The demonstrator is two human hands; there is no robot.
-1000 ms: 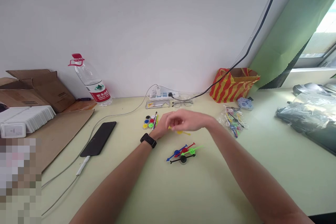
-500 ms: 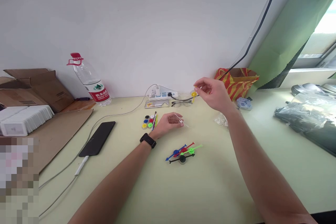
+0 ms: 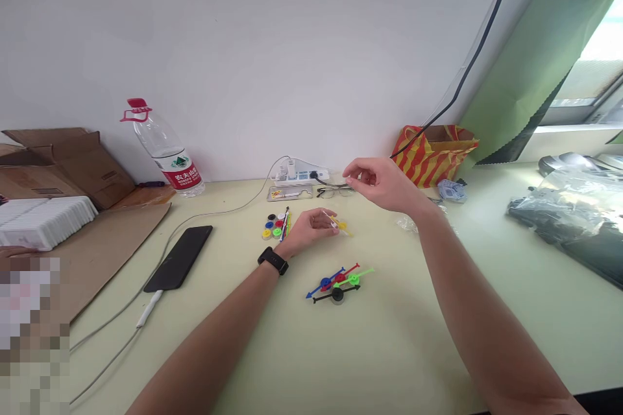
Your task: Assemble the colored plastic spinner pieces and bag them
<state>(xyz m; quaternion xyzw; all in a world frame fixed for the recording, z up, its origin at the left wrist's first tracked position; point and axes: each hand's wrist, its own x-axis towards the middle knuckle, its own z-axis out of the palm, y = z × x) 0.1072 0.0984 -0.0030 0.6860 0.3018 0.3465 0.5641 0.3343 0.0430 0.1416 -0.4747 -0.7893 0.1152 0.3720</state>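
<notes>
My left hand (image 3: 307, 227) rests on the pale green table (image 3: 389, 350) with a black watch (image 3: 273, 260) on its wrist. Its fingers are closed on a thin pale stick (image 3: 332, 221), and a small yellow piece (image 3: 343, 226) lies at the stick's tip. My right hand (image 3: 382, 183) hovers above the table behind it, fingers curled in a loose pinch; I cannot make out anything in them. Just in front of both hands lies a bunch of blue, red, green and black arrow spinners (image 3: 338, 282). Left of my left hand sit several coloured discs (image 3: 272, 227) and sticks (image 3: 286, 223).
A black phone (image 3: 180, 257) on a white cable lies at the left, with a water bottle (image 3: 163, 149), cardboard box (image 3: 63, 162) and white tray (image 3: 46, 220) behind it. Along the wall are a power strip (image 3: 299, 175), glasses (image 3: 333, 191) and striped bag (image 3: 433, 152). A dark plastic-wrapped bundle (image 3: 564, 217) lies at the right.
My right hand rose away from the left with a yellow disc, then dropped a little and drifted left; the disc no longer shows in it. A yellow piece now lies by the stick.
</notes>
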